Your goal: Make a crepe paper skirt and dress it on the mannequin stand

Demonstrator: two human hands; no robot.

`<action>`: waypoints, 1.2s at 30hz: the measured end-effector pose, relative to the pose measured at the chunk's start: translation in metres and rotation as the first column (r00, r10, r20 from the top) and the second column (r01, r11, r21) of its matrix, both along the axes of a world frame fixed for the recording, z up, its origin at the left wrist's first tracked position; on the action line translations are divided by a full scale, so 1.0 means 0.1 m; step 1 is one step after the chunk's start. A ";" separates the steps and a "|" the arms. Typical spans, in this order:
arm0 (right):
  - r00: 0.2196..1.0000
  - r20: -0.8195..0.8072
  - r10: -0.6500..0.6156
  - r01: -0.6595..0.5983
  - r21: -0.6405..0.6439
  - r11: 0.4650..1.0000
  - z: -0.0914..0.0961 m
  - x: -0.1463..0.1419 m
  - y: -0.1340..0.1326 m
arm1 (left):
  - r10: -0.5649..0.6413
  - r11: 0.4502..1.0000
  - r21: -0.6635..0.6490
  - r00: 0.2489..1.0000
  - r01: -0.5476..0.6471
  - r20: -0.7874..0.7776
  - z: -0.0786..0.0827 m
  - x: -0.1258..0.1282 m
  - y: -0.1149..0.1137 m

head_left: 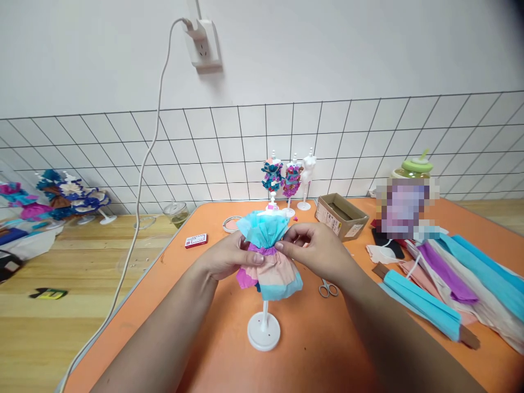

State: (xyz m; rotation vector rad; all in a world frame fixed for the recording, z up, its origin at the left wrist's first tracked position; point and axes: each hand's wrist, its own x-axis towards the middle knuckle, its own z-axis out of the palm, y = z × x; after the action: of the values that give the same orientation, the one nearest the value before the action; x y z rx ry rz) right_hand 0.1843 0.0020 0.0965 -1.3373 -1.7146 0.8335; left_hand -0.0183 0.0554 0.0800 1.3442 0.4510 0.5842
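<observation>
Set before a white tiled wall (229, 134), on an orange tabletop (221, 338). Front and centre, worn on a white plastic mannequin stand (264, 331) — a turquoise, purple and peach dress of crinkled, paper-like sheet (275, 270). Pinching its waist from either side, thumb against fingers, with the left hand (227, 255) and right hand (314, 245). Looks shaped already, top and skirt both; perhaps unfastened at the waist — cannot tell under the fingers. Nearby, small silver scissors (327, 285); farther, an open brown cardboard box (327, 216) and, rightward, a folded turquoise strip (421, 303), seemingly unused.

Head-worn view, forward and down over orange table (229, 338)
</observation>
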 end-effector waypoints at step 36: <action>0.999 0.041 -0.010 -0.013 0.526 0.851 -0.07 -0.28 -0.19 | 0.147 0.989 -0.017 0.970 -0.146 0.195 -0.07 -0.24 0.13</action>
State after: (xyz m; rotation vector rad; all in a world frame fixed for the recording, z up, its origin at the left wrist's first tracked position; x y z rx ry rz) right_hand 0.1564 -0.0168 0.0897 -0.9768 -1.8036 0.2902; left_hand -0.0422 0.0681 0.0727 1.2430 0.3915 0.8300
